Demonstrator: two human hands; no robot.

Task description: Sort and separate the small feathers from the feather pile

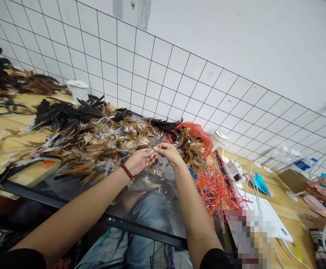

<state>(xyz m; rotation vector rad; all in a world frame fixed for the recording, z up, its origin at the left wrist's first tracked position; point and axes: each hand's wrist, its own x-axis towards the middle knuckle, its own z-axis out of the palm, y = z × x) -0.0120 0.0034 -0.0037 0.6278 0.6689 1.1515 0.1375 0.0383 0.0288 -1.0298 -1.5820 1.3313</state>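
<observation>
Left hand [140,161]: mid-frame, palm partly turned up, fingers curled and narrow, tips meeting the other hand's; whether they grip anything is too small to tell.
Right hand [169,153]: just to the right, thumb and forefinger brought together at the left hand's fingertips; whether a feather is between them cannot be told.
Bracelet [126,171]: dark red beads around the left wrist.
Feathers [109,136]: brown and pale heap, centre and left of centre, right behind the hands.
Black feathers [64,115]: along the heap's upper left edge.
Red bag [198,132]: right of centre, behind more brown feathers.
Red strands [217,190]: tangled pile, lower right of centre, beside the right forearm.
Scraps [151,184]: pale bits on the dark tabletop [177,220], below the hands.
Jeans [148,215]: the person's legs, lower centre, seen through and below the tabletop.
Cup [79,91]: white, upper left, against the wire grid [153,59].
Bottle [305,164]: right side, blue-capped, near a brown box [293,180].
</observation>
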